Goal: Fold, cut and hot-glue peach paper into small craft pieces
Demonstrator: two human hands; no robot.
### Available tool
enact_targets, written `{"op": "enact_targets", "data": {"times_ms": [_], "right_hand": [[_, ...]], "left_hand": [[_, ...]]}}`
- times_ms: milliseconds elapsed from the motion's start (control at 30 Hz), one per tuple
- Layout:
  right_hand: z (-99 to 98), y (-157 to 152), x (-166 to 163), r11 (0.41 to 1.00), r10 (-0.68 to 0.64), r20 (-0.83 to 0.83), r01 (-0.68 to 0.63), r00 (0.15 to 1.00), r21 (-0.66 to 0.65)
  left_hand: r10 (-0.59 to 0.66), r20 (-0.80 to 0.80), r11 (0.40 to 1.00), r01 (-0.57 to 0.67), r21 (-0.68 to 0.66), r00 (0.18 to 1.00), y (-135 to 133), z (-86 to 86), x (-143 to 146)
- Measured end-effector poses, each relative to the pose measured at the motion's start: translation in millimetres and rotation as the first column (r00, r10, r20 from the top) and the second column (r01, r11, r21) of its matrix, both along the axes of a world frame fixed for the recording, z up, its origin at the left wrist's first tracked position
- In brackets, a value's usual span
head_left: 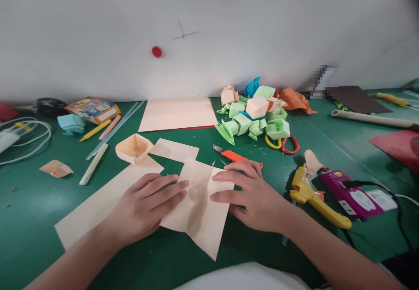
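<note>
A cream sheet of paper [199, 207] with a crease down its middle is tilted in front of me, raised slightly off the green table. My left hand [153, 203] holds its left edge, fingers on top and thumb mostly hidden. At the right edge, my right hand [244, 194] has the paper between its fingers and thumb. A long cream strip [94, 207] lies under my left forearm, and a small folded paper box [134, 149] rests at its far end. Beside the box is a cream paper rectangle [176, 149]. An orange utility knife [235, 155] lies just beyond my right hand.
Folded green and peach paper pieces [255, 111] are heaped near the wall, with scissors [288, 144] in front. At right lie a yellow glue gun [317, 198] and a purple power strip [355, 194]. Glue sticks [114, 128], a marker [94, 131] and a cable [46, 137] are left.
</note>
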State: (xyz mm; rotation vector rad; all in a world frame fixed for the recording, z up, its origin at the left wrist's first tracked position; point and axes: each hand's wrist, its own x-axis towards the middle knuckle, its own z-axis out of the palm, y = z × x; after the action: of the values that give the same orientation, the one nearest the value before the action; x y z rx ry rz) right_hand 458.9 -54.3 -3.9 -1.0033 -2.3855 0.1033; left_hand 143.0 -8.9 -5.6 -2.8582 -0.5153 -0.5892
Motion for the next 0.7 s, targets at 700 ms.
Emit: {"op": "enact_targets", "data": {"times_ms": [700], "right_hand": [[1.0, 4.7, 3.5, 0.965, -0.086, 0.158, 0.122, 0.984, -0.233]], "left_hand": [[0.051, 0.09, 0.861, 0.002, -0.508, 0.995, 15.5, -2.5, 5.3]]}}
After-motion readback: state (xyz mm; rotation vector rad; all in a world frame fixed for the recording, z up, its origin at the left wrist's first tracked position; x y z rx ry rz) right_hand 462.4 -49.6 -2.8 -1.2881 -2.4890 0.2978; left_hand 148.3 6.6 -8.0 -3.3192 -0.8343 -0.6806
